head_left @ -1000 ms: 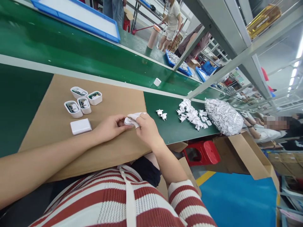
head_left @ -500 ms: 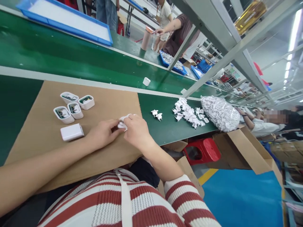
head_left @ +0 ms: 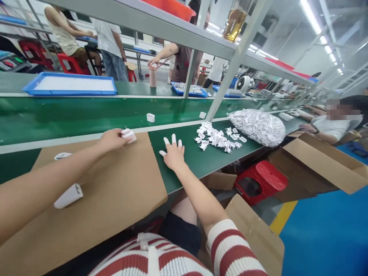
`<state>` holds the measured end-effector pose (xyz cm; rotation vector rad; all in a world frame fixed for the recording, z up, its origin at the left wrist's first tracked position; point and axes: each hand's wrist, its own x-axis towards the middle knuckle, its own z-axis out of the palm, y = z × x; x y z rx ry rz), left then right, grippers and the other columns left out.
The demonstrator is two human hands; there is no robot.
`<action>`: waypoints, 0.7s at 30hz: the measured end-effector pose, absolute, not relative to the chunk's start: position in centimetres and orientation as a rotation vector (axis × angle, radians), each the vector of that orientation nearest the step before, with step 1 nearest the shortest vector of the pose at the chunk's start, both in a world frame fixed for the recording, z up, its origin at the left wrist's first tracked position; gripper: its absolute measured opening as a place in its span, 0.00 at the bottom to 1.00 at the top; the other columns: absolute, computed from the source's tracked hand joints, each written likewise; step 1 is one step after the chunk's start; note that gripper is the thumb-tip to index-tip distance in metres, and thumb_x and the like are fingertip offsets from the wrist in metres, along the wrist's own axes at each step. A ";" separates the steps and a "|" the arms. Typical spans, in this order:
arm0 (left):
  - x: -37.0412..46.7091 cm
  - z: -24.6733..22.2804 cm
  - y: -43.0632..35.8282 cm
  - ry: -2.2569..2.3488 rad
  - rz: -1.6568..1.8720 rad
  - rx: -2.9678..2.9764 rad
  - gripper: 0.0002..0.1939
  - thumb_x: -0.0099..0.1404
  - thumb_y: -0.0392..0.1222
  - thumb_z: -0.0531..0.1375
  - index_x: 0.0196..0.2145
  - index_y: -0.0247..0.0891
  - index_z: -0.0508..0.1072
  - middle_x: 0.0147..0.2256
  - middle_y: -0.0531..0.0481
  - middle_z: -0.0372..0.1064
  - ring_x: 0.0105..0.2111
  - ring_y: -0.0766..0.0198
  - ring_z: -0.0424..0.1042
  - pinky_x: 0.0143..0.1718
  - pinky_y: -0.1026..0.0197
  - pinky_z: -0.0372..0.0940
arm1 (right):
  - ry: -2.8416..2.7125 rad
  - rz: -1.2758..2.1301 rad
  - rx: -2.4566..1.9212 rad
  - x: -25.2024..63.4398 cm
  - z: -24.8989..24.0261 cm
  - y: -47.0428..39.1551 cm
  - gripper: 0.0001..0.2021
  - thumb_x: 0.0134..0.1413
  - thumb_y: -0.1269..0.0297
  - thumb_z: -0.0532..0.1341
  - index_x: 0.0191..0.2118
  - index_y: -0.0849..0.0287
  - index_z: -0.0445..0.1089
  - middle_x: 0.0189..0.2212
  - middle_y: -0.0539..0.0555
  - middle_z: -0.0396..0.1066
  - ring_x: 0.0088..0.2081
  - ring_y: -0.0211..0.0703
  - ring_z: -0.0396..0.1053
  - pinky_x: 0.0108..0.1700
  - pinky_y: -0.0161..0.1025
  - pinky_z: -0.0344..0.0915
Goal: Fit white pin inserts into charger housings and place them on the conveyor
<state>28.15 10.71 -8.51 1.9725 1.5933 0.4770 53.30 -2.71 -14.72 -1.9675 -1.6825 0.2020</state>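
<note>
My left hand (head_left: 112,139) is closed on a white charger (head_left: 129,135), held above the far edge of the cardboard sheet (head_left: 123,188). On the green tabletop my right hand (head_left: 174,155) reaches forward, palm down and fingers spread, with white covers on the fingertips. The two loose plug pieces seen there earlier are hidden now, perhaps under that hand. To its right lies a heap of white plug pieces (head_left: 215,137). A closed white charger case (head_left: 69,196) rests on the cardboard. Behind my left forearm shows the rim of an open white case (head_left: 62,155).
A clear bag of white pieces (head_left: 257,127) lies beyond the heap. White parts (head_left: 150,117) sit on the green conveyor belt (head_left: 120,111). A slanted metal post (head_left: 227,86) rises beside the heap. A red stool (head_left: 263,180) and open cartons (head_left: 324,157) stand at the right.
My hands have parted. The left moved left and away from me with the charger; the right let go and opened on the green tabletop. The view has turned and levelled.
</note>
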 end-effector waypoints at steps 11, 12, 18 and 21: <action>28.8 -7.7 23.7 2.029 0.550 1.981 0.35 0.55 0.54 0.75 0.49 0.25 0.70 0.40 0.41 0.73 0.54 0.43 0.64 0.49 0.51 0.62 | -1.523 0.268 -1.940 54.6 -16.7 -1.1 0.20 0.70 0.64 0.65 0.62 0.66 0.72 0.63 0.69 0.68 0.57 0.52 0.75 0.60 0.44 0.71; 29.2 -7.8 23.8 2.044 0.620 2.050 0.41 0.55 0.57 0.75 0.54 0.23 0.68 0.48 0.36 0.72 0.59 0.39 0.58 0.53 0.48 0.60 | -1.542 0.261 -1.938 54.6 -16.7 -1.1 0.18 0.70 0.63 0.64 0.61 0.65 0.74 0.62 0.68 0.71 0.57 0.53 0.75 0.60 0.46 0.71; 34.2 -9.0 24.3 1.747 0.658 2.301 0.54 0.57 0.75 0.69 0.61 0.21 0.67 0.56 0.30 0.68 0.52 0.46 0.64 0.49 0.53 0.59 | -1.656 0.024 -1.852 54.3 -17.0 -0.9 0.18 0.75 0.65 0.57 0.63 0.61 0.74 0.62 0.66 0.75 0.66 0.54 0.71 0.67 0.52 0.67; 36.2 -9.6 25.4 1.712 0.641 2.184 0.51 0.60 0.73 0.68 0.55 0.15 0.69 0.39 0.38 0.71 0.42 0.53 0.65 0.41 0.58 0.57 | -1.681 -0.067 -1.767 54.3 -17.4 -0.8 0.18 0.76 0.66 0.56 0.64 0.62 0.75 0.63 0.68 0.73 0.67 0.51 0.70 0.67 0.48 0.67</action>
